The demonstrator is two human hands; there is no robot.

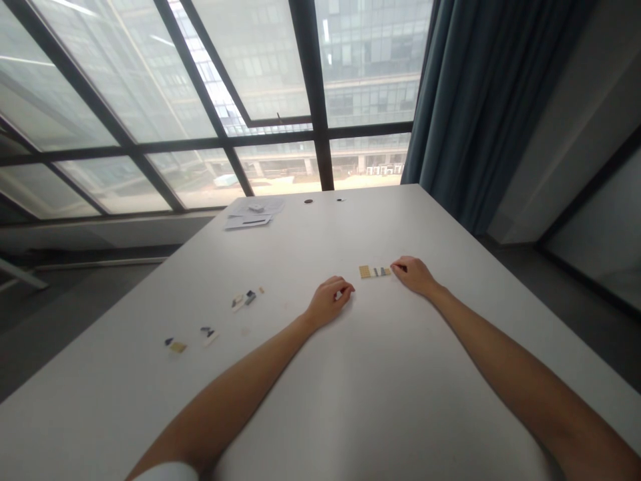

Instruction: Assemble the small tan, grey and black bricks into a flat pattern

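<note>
A short strip of toy building bricks (374, 272), tan at its left end with white and grey pieces along it, lies on the white table in front of me. My right hand (413, 275) is closed, its fingertips pinched at the strip's right end. To the left of the strip and apart from it, my left hand (329, 302) rests on the table with thumb and fingers drawn together. Whether a small piece sits between those fingertips is too small to tell.
Loose small pieces in grey, white and tan (244, 299) lie left of my left hand. Nearer are a tan piece (177, 347) and some dark and white pieces (208, 333). Papers (250, 217) and a small dark round object (308, 201) lie toward the far edge.
</note>
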